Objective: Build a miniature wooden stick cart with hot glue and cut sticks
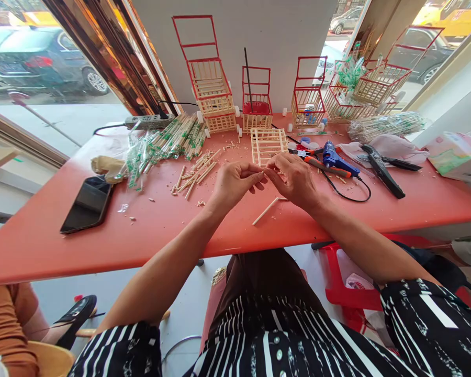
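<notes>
My left hand (237, 180) and my right hand (294, 175) meet over the table, thumbs and forefingers pinched together at the tips. Whatever is between them is too small or hidden to make out. Just beyond my right hand lies a small lattice panel of wooden sticks (262, 145), partly covered by the fingers. Below my hands, two sticks (265, 211) form an angle on the tabletop. Left of my left hand is a loose pile of short cut sticks (198, 173) with small crumbs around it.
Stick-built carts with red frames (211, 84) line the back of the red table (172, 230). Wrapped stick bundles (180, 133) and a phone (87, 204) lie left. A blue glue gun (335, 157), its cord and black-handled tools (382, 170) lie right. Someone in an orange sleeve (3, 330) sits lower left.
</notes>
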{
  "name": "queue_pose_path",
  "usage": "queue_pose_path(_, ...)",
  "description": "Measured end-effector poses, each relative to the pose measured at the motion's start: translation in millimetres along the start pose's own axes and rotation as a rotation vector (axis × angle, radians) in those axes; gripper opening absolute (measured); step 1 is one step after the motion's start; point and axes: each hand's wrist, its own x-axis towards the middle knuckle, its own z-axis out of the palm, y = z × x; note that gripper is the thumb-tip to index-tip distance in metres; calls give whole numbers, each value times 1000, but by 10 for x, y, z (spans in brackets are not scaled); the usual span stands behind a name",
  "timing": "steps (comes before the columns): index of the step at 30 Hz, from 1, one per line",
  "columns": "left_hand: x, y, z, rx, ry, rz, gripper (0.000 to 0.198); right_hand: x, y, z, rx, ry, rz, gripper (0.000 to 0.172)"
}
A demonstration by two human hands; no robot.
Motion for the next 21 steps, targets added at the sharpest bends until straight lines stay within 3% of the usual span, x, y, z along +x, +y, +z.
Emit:
queue_pose_path(7, 8, -26, 24, -4, -11, -37, 14, -6, 15, 10, -57, -38, -53, 30)
queue_pose_path(12, 30, -54, 10, 25, -2, -38, 9, -5, 51, 25, -83, -41, -46, 40)
queue_pose_path(17, 27, -57, -4, 145, 94, 135, 12, 21, 95, -11, 17, -23, 56, 55)
queue_pose_path(21, -11, -16, -4, 262, 132, 242, 12, 38, 69, -98, 100, -27, 73, 54)
